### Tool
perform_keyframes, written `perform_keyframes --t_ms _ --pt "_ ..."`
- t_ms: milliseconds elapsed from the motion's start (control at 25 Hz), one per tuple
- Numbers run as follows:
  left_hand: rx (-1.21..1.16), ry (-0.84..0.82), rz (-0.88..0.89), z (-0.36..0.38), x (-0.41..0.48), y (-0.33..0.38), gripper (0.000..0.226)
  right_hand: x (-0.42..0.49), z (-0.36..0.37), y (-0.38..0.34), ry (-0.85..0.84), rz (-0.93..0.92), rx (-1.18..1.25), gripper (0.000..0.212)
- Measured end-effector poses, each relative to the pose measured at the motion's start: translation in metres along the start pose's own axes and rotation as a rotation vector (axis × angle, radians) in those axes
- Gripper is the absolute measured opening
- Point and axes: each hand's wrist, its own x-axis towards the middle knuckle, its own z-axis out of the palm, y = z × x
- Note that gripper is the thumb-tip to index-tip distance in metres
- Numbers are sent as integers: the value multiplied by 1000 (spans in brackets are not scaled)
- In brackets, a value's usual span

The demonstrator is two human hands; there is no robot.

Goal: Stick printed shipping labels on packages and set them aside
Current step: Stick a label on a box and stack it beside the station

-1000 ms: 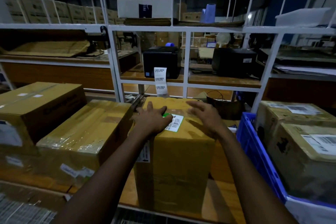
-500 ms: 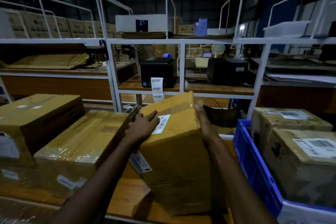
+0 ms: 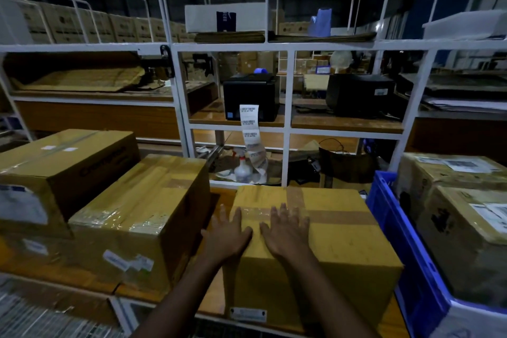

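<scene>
A taped brown cardboard package (image 3: 337,239) lies flat on the wooden bench in front of me, a small white sticker low on its near face. My left hand (image 3: 229,236) rests with straight fingers on the package's top left edge. My right hand (image 3: 286,234) lies flat on its top beside the left one. A strip of printed shipping labels (image 3: 251,132) hangs from the black label printer (image 3: 251,96) on the shelf behind. No shipping label shows on the package's top face.
Two larger cardboard boxes (image 3: 142,217) (image 3: 63,170) stand to the left on the bench. A blue crate (image 3: 403,250) at the right holds labelled boxes (image 3: 472,244). A white rack (image 3: 286,129) stands behind, with a second black printer (image 3: 359,94) and a spray bottle (image 3: 242,170).
The package, tipped up between both hands half a second ago, now lies flat on another face. The label that was on top is out of sight. Both hands now rest flat on it.
</scene>
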Motion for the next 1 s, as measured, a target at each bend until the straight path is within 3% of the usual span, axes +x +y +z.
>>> perform_keyframes --t_ms 120,360,640,840,1000 --pt "217 -18 124 1 8 33 74 3 -15 37 0 180 12 74" --pt "265 -87 385 30 30 103 74 -15 -27 102 46 371 9 81" --pt "310 -76 375 47 42 101 79 -3 -13 108 -3 343 -45 87" --pt "215 24 217 43 30 95 86 2 -29 129 -84 40 -109 77" --pt "185 39 202 36 26 88 87 10 -38 132 -100 -32 -138 75"
